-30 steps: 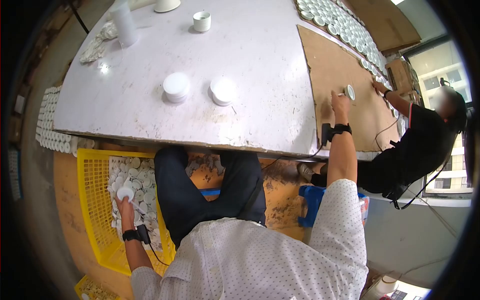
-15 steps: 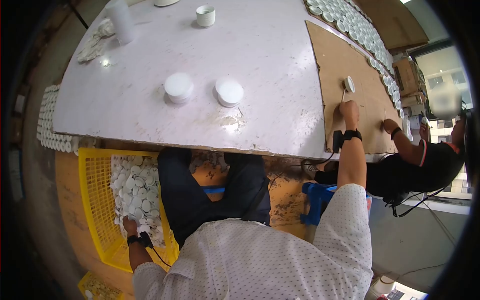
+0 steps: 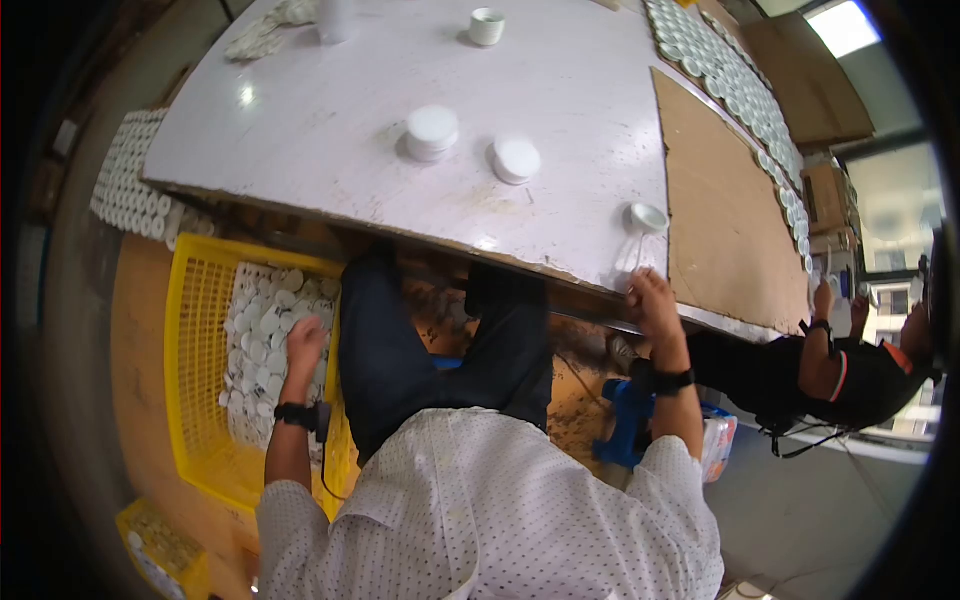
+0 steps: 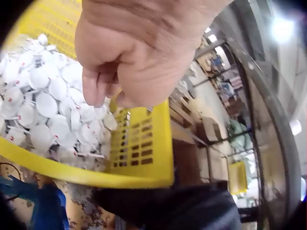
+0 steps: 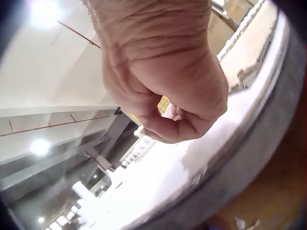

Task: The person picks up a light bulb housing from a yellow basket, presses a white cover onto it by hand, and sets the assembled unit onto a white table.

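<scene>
My right hand is at the table's near edge, pinching the thin stem of a small white round cup. In the right wrist view its curled fingers hide the grip, and the cup is out of sight. My left hand hovers over the yellow basket, fingers curled, with nothing showing in it. White round discs with thin stems, some with red dots, heap below it. Two short stacks of white discs, a left stack and a right stack, stand on the table.
A cardboard sheet lies at the table's right side, with rows of white cups behind. Another white stack stands at the back. A person in black is at right; a blue stool sits below.
My right hand has drawn the stemmed cup from over the cardboard back to the table's near edge. The left hand has risen from the heap and no longer shows the white disc it held.
</scene>
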`<state>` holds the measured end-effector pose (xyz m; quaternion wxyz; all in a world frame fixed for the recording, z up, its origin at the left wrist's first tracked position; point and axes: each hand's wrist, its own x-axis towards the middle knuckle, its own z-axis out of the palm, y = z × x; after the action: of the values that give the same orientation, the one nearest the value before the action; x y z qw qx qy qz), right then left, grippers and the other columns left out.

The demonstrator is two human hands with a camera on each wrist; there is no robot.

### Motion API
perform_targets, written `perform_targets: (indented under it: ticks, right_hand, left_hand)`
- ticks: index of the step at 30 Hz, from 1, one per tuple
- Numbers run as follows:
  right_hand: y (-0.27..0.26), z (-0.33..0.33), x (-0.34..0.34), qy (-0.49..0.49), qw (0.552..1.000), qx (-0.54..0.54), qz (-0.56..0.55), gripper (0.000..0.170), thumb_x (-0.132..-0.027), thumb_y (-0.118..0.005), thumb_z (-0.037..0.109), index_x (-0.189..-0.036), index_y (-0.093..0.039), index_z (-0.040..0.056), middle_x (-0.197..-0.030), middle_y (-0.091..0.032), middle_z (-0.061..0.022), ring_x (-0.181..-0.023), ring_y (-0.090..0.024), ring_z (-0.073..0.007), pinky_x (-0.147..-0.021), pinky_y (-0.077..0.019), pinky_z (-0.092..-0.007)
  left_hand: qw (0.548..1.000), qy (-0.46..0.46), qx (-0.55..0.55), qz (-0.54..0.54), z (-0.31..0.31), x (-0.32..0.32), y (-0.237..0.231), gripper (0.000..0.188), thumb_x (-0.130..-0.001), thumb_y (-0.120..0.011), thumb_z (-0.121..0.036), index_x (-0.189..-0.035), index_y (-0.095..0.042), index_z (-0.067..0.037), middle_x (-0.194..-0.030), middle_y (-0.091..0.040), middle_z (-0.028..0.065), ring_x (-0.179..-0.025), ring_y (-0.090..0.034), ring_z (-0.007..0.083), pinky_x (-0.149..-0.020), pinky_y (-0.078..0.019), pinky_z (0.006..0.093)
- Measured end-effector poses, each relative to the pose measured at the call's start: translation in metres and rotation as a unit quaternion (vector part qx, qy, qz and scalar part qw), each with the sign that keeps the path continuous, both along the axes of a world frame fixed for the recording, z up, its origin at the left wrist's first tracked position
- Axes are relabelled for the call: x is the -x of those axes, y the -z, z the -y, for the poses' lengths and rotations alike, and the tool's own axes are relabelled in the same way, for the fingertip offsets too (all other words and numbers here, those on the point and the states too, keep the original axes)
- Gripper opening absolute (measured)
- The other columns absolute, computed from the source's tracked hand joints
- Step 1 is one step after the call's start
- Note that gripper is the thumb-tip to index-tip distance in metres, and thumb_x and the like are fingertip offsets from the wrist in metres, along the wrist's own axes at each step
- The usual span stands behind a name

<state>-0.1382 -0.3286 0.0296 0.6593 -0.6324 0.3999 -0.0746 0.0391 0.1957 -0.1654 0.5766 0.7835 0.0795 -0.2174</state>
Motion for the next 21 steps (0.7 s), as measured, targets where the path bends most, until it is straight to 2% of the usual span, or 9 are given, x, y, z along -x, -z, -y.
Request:
perform_targets:
  ticks: [1,3,5,7,9,12,17,19,21]
  right_hand:
    - [0.005,-0.019,0.003,-0.032,0.999,-0.023,0.014,0.012,-0.086,-0.051,0.016,-0.077,-0.048,0.01,-0.056,-0.048,0.0007,-0.043,-0.04,-0.0063,-0.038,-0.0309,-0.0192]
    - [0.009,-0.061,0.004,-0.044,0.993,-0.106,0.029,0.008,-0.086,-0.05,0.014,-0.08,-0.047,0.0098,-0.058,-0.049,0.0001,-0.043,-0.04,-0.0064,-0.038,-0.0309,-0.0185]
    - [0.013,-0.097,0.004,-0.074,0.989,-0.125,0.037,0.006,-0.086,-0.05,0.011,-0.081,-0.047,0.0092,-0.06,-0.05,-0.0003,-0.043,-0.04,-0.0065,-0.038,-0.0306,-0.0184]
    - [0.026,-0.124,0.007,-0.109,0.978,-0.166,0.061,0.005,-0.086,-0.051,0.01,-0.084,-0.046,0.0097,-0.06,-0.051,-0.0007,-0.042,-0.041,-0.0061,-0.037,-0.03,-0.018]
    - [0.026,-0.149,0.005,-0.161,0.973,-0.155,0.05,0.006,-0.085,-0.053,0.009,-0.086,-0.047,0.0092,-0.06,-0.051,-0.0009,-0.042,-0.042,-0.0059,-0.038,-0.031,-0.0178]
    - [0.021,-0.177,-0.001,-0.244,0.957,-0.149,0.051,0.008,-0.084,-0.054,0.006,-0.088,-0.047,0.006,-0.061,-0.052,-0.0002,-0.045,-0.044,-0.0056,-0.041,-0.0343,-0.0178]
    - [0.012,-0.189,-0.015,-0.359,0.93,-0.074,0.012,0.012,-0.083,-0.058,0.011,-0.088,-0.049,0.0041,-0.063,-0.052,-0.0004,-0.052,-0.046,-0.0056,-0.047,-0.0394,-0.0203]
    - [0.002,-0.177,-0.031,-0.419,0.899,0.122,0.03,0.02,-0.078,-0.064,0.017,-0.087,-0.054,0.0028,-0.066,-0.056,-0.0031,-0.058,-0.051,-0.0083,-0.053,-0.0436,-0.0238]
    - [-0.002,-0.155,-0.064,-0.29,0.933,0.194,0.086,0.024,-0.075,-0.067,0.018,-0.088,-0.056,0.0004,-0.07,-0.058,-0.0056,-0.064,-0.053,-0.0088,-0.058,-0.0449,-0.0253]
  left_hand:
    - [0.989,-0.025,0.14,-0.037,0.038,0.004,-0.035,0.026,-0.076,-0.057,0.001,-0.102,-0.055,-0.001,-0.096,-0.06,0.0074,-0.086,-0.057,0.0146,-0.069,-0.0476,0.0242]
    - [0.982,0.132,0.132,0.041,0.087,0.01,-0.071,0.027,-0.081,-0.055,-0.005,-0.108,-0.051,-0.001,-0.099,-0.059,0.0104,-0.087,-0.058,0.0157,-0.071,-0.0501,0.027]
    - [0.954,0.197,0.222,-0.051,0.132,0.017,-0.116,0.029,-0.083,-0.055,-0.005,-0.11,-0.049,0.002,-0.108,-0.056,0.0132,-0.097,-0.056,0.0183,-0.077,-0.0483,0.0275]
    - [0.919,0.236,0.314,-0.026,0.168,0.032,-0.128,0.044,-0.08,-0.059,-0.003,-0.119,-0.039,0.002,-0.118,-0.048,0.0168,-0.102,-0.054,0.0212,-0.082,-0.0466,0.0292]
    - [0.891,0.222,0.375,-0.128,0.196,0.04,-0.141,0.06,-0.075,-0.061,0.002,-0.126,-0.029,0.0,-0.123,-0.042,0.0173,-0.105,-0.051,0.0235,-0.087,-0.0447,0.0311]
    - [0.865,0.193,0.444,-0.128,0.221,0.042,-0.132,0.07,-0.07,-0.067,0.003,-0.126,-0.025,0.0,-0.122,-0.039,0.0177,-0.106,-0.05,0.0228,-0.086,-0.0456,0.0305]
    - [0.896,0.115,0.424,-0.057,0.214,0.041,-0.148,0.061,-0.067,-0.066,0.008,-0.118,-0.035,-0.001,-0.1,-0.053,0.0092,-0.087,-0.058,0.0168,-0.074,-0.0513,0.028]
    - [0.923,0.071,0.375,-0.041,0.201,0.038,-0.149,0.06,-0.067,-0.067,0.007,-0.118,-0.035,-0.001,-0.101,-0.053,0.0095,-0.088,-0.058,0.0163,-0.067,-0.0527,0.0259]
    - [0.928,0.061,0.368,-0.003,0.188,0.035,-0.145,0.059,-0.067,-0.067,0.006,-0.117,-0.036,-0.001,-0.098,-0.054,0.0088,-0.085,-0.059,0.0154,-0.061,-0.0526,0.0242]
